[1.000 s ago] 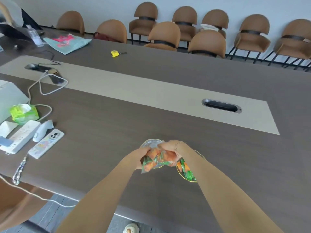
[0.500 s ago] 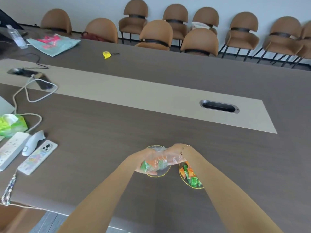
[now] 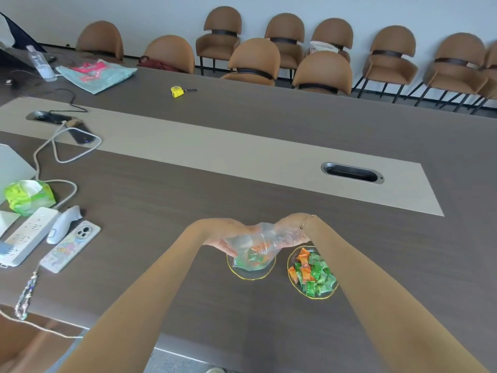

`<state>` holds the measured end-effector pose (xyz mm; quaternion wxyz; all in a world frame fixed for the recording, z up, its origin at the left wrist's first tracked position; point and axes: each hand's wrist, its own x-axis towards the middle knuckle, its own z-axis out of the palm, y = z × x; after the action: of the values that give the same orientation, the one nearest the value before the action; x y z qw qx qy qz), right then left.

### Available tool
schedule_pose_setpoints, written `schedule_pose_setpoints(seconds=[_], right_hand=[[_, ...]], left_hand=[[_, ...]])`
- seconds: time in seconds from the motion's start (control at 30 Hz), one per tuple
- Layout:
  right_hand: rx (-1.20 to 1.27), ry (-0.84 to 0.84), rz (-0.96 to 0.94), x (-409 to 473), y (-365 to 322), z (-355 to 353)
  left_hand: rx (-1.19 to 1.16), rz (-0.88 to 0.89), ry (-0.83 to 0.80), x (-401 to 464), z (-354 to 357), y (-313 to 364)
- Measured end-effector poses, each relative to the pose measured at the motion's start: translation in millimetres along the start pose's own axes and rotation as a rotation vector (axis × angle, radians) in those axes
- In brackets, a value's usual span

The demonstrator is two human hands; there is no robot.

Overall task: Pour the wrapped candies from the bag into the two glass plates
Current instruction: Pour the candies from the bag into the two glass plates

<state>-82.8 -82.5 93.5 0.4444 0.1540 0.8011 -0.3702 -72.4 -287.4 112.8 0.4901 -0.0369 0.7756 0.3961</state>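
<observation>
A clear plastic bag (image 3: 258, 242) with orange and green wrapped candies hangs over the left glass plate (image 3: 251, 275), its low end resting in the plate. My left hand (image 3: 223, 236) grips the bag's left side and my right hand (image 3: 291, 230) grips its right side. The right glass plate (image 3: 297, 288), gold-rimmed like the other one, holds a heap of green and orange candies (image 3: 312, 273) and lies partly under my right forearm.
On the left of the table lie a phone (image 3: 71, 246), a power strip (image 3: 28, 235), a white handheld device (image 3: 64, 223), a green tissue pack (image 3: 28, 196) and cables. A cable slot (image 3: 352, 172) sits in the beige middle strip. Brown chairs line the far side.
The bag has tipped lower over the left plate and looks emptier than a second ago. Both hands stay on it. The right plate's candy heap shows more fully.
</observation>
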Motion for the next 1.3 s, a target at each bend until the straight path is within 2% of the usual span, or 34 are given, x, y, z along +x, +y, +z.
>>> schedule_pose_setpoints(seconds=[0.07, 0.13, 0.2, 0.27, 0.33, 0.43, 0.57, 0.73, 0.83, 0.9, 1.0, 1.13, 1.23, 1.3], right_hand=[[0.308, -0.102, 0.055, 23, 15, -13], [0.604, -0.092, 0.036, 42, 32, -25], [0.908, -0.022, 0.129, 1, 21, -17], [1.173, -0.065, 0.190, -14, 20, -21], [1.241, -0.032, 0.236, -28, 15, -24], [1.165, -0.102, 0.254, -22, 6, -29], [0.836, -0.167, 0.204, -14, 0, -34], [0.586, -0.157, -0.034, -49, -15, -31], [0.550, -0.170, -0.135, -60, -20, -33], [0.441, -0.097, -0.268, -62, -27, -30], [0.008, 0.162, -0.419, -54, -47, -10], [0.051, 0.370, -0.514, -31, -71, 32], [0.163, 0.382, -0.522, 9, -72, 73], [0.219, 0.390, -0.510, 37, -71, 98]], left_hand=[[0.250, 0.085, -0.009, -10, -1, 4], [0.405, 0.120, 0.069, -16, -1, 8], [0.453, 0.105, 0.155, -21, -1, 13], [0.468, 0.086, 0.186, -27, -2, 17], [0.490, 0.086, 0.194, -34, -7, 22], [0.479, 0.125, 0.226, -42, -16, 30], [0.540, 0.129, 0.256, -52, -25, 40], [0.615, 0.144, 0.258, -70, -34, 52], [0.606, 0.205, 0.284, -87, -46, 58], [0.587, 0.254, 0.330, -95, -53, 58], [0.593, 0.308, 0.413, -100, -63, 48], [0.619, 0.255, 0.456, -90, -80, 8], [0.618, 0.196, 0.462, -68, -94, -35], [0.653, 0.142, 0.411, -50, -100, -64]])
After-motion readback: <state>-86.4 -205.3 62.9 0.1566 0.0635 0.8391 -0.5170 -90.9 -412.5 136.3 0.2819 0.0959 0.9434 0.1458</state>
